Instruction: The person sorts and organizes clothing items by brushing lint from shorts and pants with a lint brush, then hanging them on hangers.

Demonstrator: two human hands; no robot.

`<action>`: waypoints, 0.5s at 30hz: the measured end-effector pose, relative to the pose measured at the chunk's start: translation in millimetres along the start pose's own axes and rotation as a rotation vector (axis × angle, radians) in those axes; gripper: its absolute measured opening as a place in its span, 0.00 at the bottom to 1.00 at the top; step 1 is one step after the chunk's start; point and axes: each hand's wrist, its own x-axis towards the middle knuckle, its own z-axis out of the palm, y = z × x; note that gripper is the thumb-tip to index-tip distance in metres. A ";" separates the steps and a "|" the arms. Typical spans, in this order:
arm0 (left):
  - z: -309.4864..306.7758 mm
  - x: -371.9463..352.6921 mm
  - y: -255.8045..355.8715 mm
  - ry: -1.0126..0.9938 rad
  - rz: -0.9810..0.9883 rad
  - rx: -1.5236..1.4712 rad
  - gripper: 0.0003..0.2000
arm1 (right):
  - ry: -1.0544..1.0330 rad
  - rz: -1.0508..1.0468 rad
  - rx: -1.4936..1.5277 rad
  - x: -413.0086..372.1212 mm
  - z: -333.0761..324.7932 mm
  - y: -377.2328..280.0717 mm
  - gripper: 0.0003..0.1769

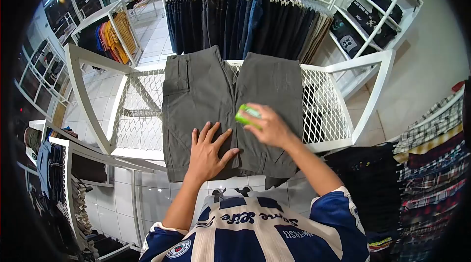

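Note:
Dark grey trousers (201, 100) lie spread over a white metal mesh rack (140, 110), with their legs side by side and pointing away from me. My left hand (208, 153) rests on the near part of the left leg, fingers spread, holding nothing. In my right hand (269, 125) is a small bright green object (244, 115), held between the fingers just above the inner edge of the right leg. The right hand is slightly blurred, and I cannot tell whether the green object touches the cloth.
Dark trousers (211, 21) hang on a rail beyond the rack. Folded clothes (363, 19) sit on white shelves at the back right. Plaid shirts (431, 164) hang at the right. More racks with clothes (115, 39) stand at the left.

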 end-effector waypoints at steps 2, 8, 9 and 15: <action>4.2 -0.8 -2.5 -0.003 -0.043 0.012 0.31 | 0.052 0.100 -0.061 11.1 -28.7 55.1 0.17; -5.7 3.5 0.4 -0.021 -0.079 -0.064 0.29 | 0.310 0.536 -0.442 29.8 -66.0 126.6 0.20; -4.6 5.0 0.9 -0.013 -0.085 -0.065 0.29 | 0.379 0.356 -0.275 38.9 -54.9 102.4 0.22; -2.0 4.9 5.3 -0.017 -0.169 -0.067 0.27 | 0.083 -0.023 -0.205 50.0 -4.1 164.0 0.23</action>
